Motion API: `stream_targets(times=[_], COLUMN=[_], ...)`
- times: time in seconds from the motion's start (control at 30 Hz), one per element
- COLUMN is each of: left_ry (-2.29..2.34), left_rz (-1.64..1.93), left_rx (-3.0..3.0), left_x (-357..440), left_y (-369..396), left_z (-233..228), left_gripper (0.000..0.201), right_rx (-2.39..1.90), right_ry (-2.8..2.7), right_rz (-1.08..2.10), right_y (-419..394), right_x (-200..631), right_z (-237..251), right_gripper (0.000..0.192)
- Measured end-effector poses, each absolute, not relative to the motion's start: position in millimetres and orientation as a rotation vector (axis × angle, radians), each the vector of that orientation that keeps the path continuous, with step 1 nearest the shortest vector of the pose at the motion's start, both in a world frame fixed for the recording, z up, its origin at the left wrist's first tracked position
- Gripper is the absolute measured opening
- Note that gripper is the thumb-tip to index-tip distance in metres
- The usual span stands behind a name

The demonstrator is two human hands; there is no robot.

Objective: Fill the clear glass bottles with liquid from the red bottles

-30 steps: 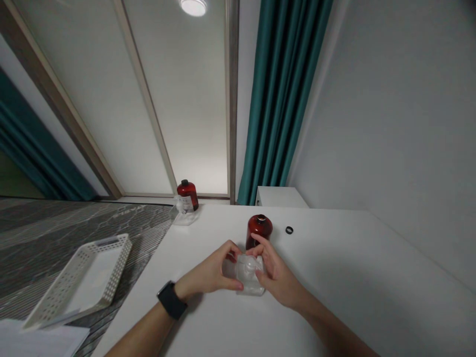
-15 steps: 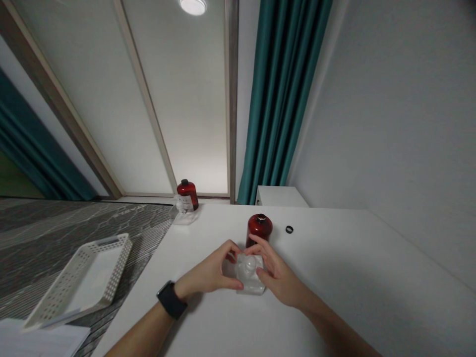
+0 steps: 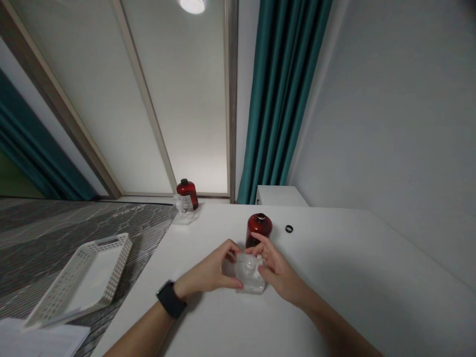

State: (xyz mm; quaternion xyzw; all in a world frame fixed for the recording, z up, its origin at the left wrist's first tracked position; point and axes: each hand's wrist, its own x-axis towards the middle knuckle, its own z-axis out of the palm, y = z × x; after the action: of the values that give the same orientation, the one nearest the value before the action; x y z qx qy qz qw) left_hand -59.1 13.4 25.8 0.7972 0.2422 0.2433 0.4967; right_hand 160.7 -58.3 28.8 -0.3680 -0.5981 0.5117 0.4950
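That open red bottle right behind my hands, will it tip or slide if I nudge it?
The red bottle looks squat and wide, so it probably slides on the smooth white table rather than tipping. Its mouth seems uncapped, so a hard knock might spill contents.

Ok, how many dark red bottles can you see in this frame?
2. One red bottle stands on the white table just beyond the hands. The other red bottle stands at the table's far left corner, beside a clear item. None seems hidden.

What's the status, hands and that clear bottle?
Left hand and right hand both grip clear bottle on white table. Red bottle close behind, uncapped.
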Motion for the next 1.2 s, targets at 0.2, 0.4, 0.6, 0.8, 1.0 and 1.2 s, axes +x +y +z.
stream_targets(times=[0.2,0.4,0.6,0.8,1.0,1.2], left_ry=[0.569,0.568,0.552,0.554,0.563,0.558], left_rz=[0.594,0.593,0.599,0.599,0.585,0.602], left_rx=[1.934,1.926,1.917,1.927,1.945,1.96], left_x=[-59.5,-59.5,-59.2,-59.8,-59.5,-58.4], left_y=[13.4,12.8,12.4,13.2,12.8,11.9], left_z=[26.8,27.2,28.3,26.2,27.0,27.1], left_gripper=[0.059,0.06,0.06,0.061,0.062,0.062], right_rx=[-0.941,-0.952,-0.958,-1.019,-1.033,-1.026], right_ry=[-1.602,-1.647,-1.67,-1.697,-1.794,-1.764], right_rz=[1.171,1.094,1.074,1.016,1.061,1.006], right_y=[-60.8,-60.5,-62.3,-63.3,-62.2,-62.8], right_x=[160.7,161.8,159.9,159.9,167.4,163.6], right_z=[26.3,23.1,28.7,28.5,38.8,32.5], right_gripper=[0.067,0.066,0.062,0.063,0.061,0.06])
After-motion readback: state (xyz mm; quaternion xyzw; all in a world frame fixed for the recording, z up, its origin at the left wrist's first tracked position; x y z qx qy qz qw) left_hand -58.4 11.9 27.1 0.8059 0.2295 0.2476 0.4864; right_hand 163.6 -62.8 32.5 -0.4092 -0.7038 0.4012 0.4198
